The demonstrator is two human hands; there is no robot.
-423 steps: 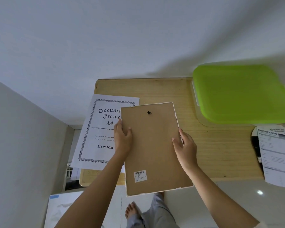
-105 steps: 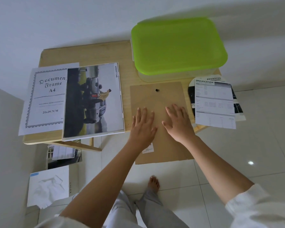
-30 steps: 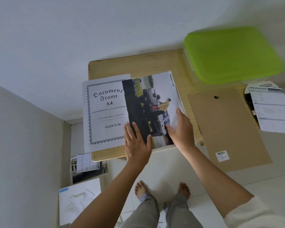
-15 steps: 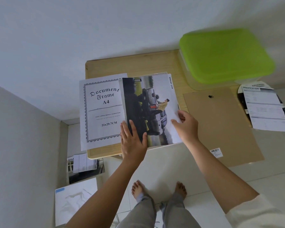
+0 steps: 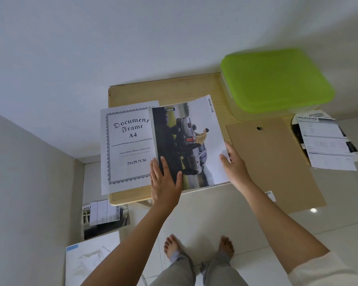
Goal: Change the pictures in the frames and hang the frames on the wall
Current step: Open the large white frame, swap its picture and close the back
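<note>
Head view. I see both forearms reaching forward and down over the near edge of the wooden table [image 5: 174, 87]. My left hand [image 5: 165, 182] lies flat, palm down, fingers spread and extended, pressing the near-left corner of the car picture [image 5: 190, 141]; it grips nothing. My right hand [image 5: 234, 164] sits at the picture's right edge, fingers loosely curled against the paper margin, thumb side toward the sheet; whether it pinches the edge I cannot tell. The car picture overlaps the right side of the "Document Frame A4" insert sheet [image 5: 126, 145], both on the table's left half. The brown backing board [image 5: 277, 162], hanger up, lies to the right, overhanging the near edge. A green-lidded container [image 5: 277, 79] stands at the far right, specification papers [image 5: 327, 145] beside it.
</note>
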